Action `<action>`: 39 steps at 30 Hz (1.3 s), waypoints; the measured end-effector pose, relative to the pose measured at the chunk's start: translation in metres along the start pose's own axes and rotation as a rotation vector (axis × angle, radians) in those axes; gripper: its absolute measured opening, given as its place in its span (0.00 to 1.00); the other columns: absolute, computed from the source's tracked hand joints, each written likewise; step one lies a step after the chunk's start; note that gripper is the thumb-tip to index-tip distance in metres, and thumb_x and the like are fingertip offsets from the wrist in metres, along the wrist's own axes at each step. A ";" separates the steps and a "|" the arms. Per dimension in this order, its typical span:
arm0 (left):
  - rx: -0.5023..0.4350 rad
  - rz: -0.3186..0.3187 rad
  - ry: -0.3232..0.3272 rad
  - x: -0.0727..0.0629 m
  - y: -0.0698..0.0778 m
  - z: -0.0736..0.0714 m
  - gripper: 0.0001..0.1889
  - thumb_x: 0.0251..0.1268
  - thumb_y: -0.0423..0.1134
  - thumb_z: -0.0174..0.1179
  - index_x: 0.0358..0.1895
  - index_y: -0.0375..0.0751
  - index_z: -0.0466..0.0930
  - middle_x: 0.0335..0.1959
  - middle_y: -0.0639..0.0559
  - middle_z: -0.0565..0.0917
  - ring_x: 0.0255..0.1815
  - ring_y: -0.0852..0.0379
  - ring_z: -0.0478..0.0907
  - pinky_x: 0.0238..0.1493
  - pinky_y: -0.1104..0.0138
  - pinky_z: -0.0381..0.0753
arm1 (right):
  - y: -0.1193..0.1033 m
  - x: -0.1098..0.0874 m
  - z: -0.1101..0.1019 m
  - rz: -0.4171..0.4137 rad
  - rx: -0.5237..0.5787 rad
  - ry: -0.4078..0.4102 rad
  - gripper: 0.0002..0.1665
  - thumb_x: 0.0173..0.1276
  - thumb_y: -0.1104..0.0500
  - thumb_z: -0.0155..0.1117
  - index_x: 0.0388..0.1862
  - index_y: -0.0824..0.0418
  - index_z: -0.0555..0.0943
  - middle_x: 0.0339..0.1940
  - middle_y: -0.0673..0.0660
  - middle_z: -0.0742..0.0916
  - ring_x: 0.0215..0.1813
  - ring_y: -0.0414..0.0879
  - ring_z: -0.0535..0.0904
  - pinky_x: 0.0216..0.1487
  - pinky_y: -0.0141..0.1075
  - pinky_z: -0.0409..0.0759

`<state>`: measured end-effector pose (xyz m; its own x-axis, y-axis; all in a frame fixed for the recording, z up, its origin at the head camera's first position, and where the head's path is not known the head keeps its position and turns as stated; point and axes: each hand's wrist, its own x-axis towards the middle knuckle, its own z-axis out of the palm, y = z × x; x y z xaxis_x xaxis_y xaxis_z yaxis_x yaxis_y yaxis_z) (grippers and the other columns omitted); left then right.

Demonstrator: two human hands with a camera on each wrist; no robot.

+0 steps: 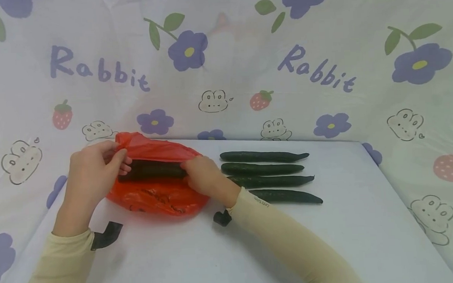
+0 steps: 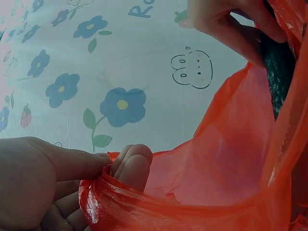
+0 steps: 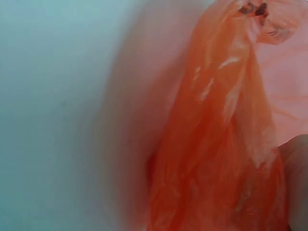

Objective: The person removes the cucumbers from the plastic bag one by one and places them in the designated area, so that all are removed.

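Note:
A red plastic bag [image 1: 157, 199] with dark print lies on the table, its mouth spread toward the hands. My left hand [image 1: 95, 172] pinches the bag's rim between thumb and fingers, as the left wrist view shows at the gathered red edge [image 2: 96, 197]. My right hand [image 1: 205, 176] grips one end of a dark green cucumber [image 1: 157, 170], which lies crosswise in the bag's opening. In the left wrist view that cucumber [image 2: 278, 72] slants down inside the red film. The right wrist view is mostly filled by the bag [image 3: 216, 134], with part of a finger [image 3: 297, 168] at its edge.
Several cucumbers [image 1: 265, 169] lie in a rough column right of the bag, the nearer ones partly behind the right forearm. A white table [image 1: 330, 246] carries everything. Behind it hangs a printed cloth [image 1: 227, 69] with flowers and rabbits.

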<state>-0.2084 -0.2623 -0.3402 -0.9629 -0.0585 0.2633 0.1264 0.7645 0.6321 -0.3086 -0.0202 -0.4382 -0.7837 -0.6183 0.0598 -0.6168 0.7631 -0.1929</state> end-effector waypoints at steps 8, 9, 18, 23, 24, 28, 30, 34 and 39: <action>-0.021 0.022 0.015 -0.001 -0.002 0.001 0.11 0.83 0.37 0.62 0.54 0.31 0.87 0.35 0.43 0.91 0.34 0.47 0.91 0.34 0.86 0.77 | -0.003 -0.002 -0.015 0.028 0.044 0.043 0.14 0.73 0.61 0.74 0.56 0.53 0.88 0.41 0.49 0.89 0.44 0.47 0.83 0.60 0.42 0.86; -0.021 0.022 0.016 -0.001 -0.002 0.001 0.11 0.83 0.37 0.62 0.54 0.31 0.87 0.35 0.43 0.91 0.34 0.47 0.91 0.34 0.86 0.77 | -0.003 -0.002 -0.017 0.033 0.044 0.039 0.13 0.74 0.61 0.74 0.55 0.53 0.88 0.41 0.49 0.89 0.44 0.47 0.83 0.60 0.42 0.86; -0.013 0.027 0.021 -0.002 -0.001 0.000 0.12 0.83 0.38 0.62 0.55 0.31 0.87 0.35 0.43 0.91 0.34 0.47 0.91 0.35 0.88 0.75 | -0.004 -0.009 -0.032 0.006 0.032 0.065 0.15 0.75 0.59 0.74 0.58 0.53 0.90 0.42 0.49 0.91 0.44 0.46 0.85 0.57 0.40 0.86; -0.019 0.006 0.014 -0.001 -0.001 -0.001 0.14 0.84 0.39 0.61 0.58 0.31 0.85 0.36 0.42 0.91 0.35 0.46 0.91 0.34 0.86 0.77 | -0.002 -0.014 -0.039 -0.012 0.032 0.071 0.18 0.75 0.59 0.75 0.62 0.53 0.90 0.43 0.48 0.91 0.46 0.46 0.86 0.59 0.40 0.86; -0.019 0.005 0.015 -0.001 -0.001 -0.001 0.15 0.84 0.39 0.61 0.59 0.30 0.85 0.36 0.42 0.91 0.35 0.46 0.91 0.34 0.86 0.77 | -0.001 -0.016 -0.039 -0.017 0.029 0.074 0.19 0.75 0.59 0.75 0.63 0.53 0.89 0.43 0.48 0.91 0.46 0.46 0.86 0.59 0.40 0.86; -0.022 0.006 0.021 -0.001 -0.002 -0.001 0.15 0.84 0.39 0.61 0.59 0.30 0.85 0.36 0.42 0.91 0.35 0.46 0.92 0.33 0.86 0.77 | 0.004 -0.023 -0.040 -0.014 0.045 0.072 0.22 0.75 0.60 0.75 0.66 0.54 0.88 0.44 0.49 0.91 0.47 0.46 0.85 0.59 0.39 0.86; -0.023 0.012 0.022 -0.001 -0.003 -0.001 0.15 0.84 0.39 0.61 0.58 0.30 0.85 0.36 0.42 0.91 0.35 0.46 0.92 0.33 0.85 0.78 | 0.007 -0.028 -0.041 0.000 0.065 0.062 0.24 0.75 0.60 0.75 0.68 0.54 0.87 0.46 0.50 0.91 0.48 0.46 0.85 0.60 0.39 0.86; -0.014 0.018 0.023 0.000 -0.002 -0.001 0.14 0.83 0.38 0.62 0.57 0.30 0.86 0.36 0.42 0.91 0.35 0.46 0.92 0.34 0.82 0.81 | 0.014 -0.035 -0.041 0.003 0.095 0.071 0.25 0.75 0.61 0.74 0.70 0.55 0.86 0.48 0.51 0.92 0.49 0.46 0.86 0.60 0.38 0.86; 0.000 0.012 0.022 0.001 -0.002 -0.001 0.14 0.83 0.39 0.62 0.57 0.31 0.86 0.36 0.42 0.91 0.35 0.46 0.91 0.40 0.69 0.89 | 0.023 -0.042 -0.044 -0.011 0.115 0.094 0.22 0.75 0.62 0.75 0.66 0.54 0.88 0.47 0.49 0.92 0.47 0.45 0.85 0.59 0.38 0.86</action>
<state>-0.2091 -0.2642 -0.3403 -0.9559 -0.0632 0.2870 0.1382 0.7651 0.6288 -0.2932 0.0318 -0.4022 -0.7837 -0.6020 0.1528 -0.6170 0.7265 -0.3025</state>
